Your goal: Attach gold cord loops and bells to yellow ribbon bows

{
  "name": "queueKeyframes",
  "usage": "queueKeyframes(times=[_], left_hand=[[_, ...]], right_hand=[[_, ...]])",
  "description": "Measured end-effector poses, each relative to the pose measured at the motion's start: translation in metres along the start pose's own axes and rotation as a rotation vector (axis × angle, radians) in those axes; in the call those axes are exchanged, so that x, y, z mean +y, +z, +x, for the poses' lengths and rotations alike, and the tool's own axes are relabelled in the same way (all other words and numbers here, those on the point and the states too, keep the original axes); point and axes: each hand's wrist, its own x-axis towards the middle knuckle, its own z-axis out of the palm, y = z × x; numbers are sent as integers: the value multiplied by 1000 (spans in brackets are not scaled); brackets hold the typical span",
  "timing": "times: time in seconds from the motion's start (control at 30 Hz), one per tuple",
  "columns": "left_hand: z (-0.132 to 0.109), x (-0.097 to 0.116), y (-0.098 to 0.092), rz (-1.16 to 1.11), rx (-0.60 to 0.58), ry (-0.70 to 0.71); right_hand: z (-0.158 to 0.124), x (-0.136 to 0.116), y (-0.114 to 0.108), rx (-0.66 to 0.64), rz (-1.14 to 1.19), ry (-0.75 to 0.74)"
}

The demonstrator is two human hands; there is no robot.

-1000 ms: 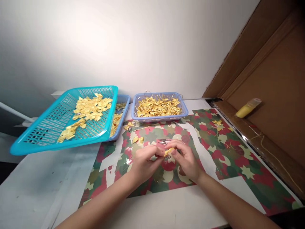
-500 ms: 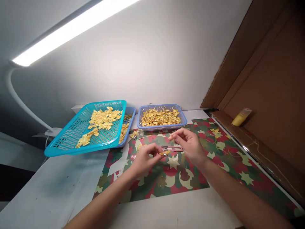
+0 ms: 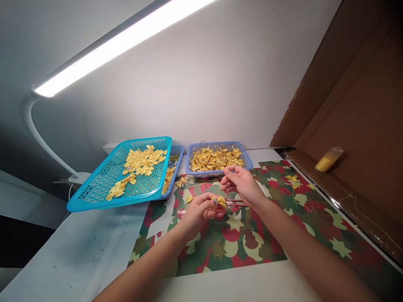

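Between the thumb and fingers of my left hand [image 3: 200, 211] is a gold ribbon bow [image 3: 221, 201] with a small shiny silver piece at its middle. My right hand [image 3: 244, 184] is raised just above and to the right, thumb and forefinger pinched; anything between them is too fine to make out. Pink-handled thread snips [image 3: 236, 203] lie on the patterned sheet, partly hidden behind the bow and hands. Close by my left fingers another gold bow [image 3: 189, 199] rests on the sheet.
A turquoise basket [image 3: 94, 193] of gold bows rests partly over a blue basket [image 3: 177, 167]. Another blue basket [image 3: 217, 172] full of gold bows stands by the wall. At right are a cardboard panel [image 3: 355, 105] and a yellow container [image 3: 328, 160]. A lamp [image 3: 126, 40] hangs above.
My left hand has turned, bringing the bow up to face the camera more. The right hand stays pinched, its lower fingers curled in more. The whole view has shifted slightly.
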Motion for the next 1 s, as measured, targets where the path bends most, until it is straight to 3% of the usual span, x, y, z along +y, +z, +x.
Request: queueKeyframes(times=[0.2, 0.37, 0.6, 0.9, 1.0], left_hand=[[3, -2, 1, -224, 148, -36], [2, -3, -1, -229, 84, -50], [-1, -6, -1, -11, -7, -15], [-5, -8, -1, 346, -15, 247], [-7, -9, -3, 646, 7, 469]], right_hand=[[1, 10, -5, 33, 2, 16], [3, 11, -6, 55, -11, 22], [3, 12, -9, 75, -42, 10], [-4, -1, -10, -61, 76, 137], [-7, -3, -11, -97, 107, 181]])
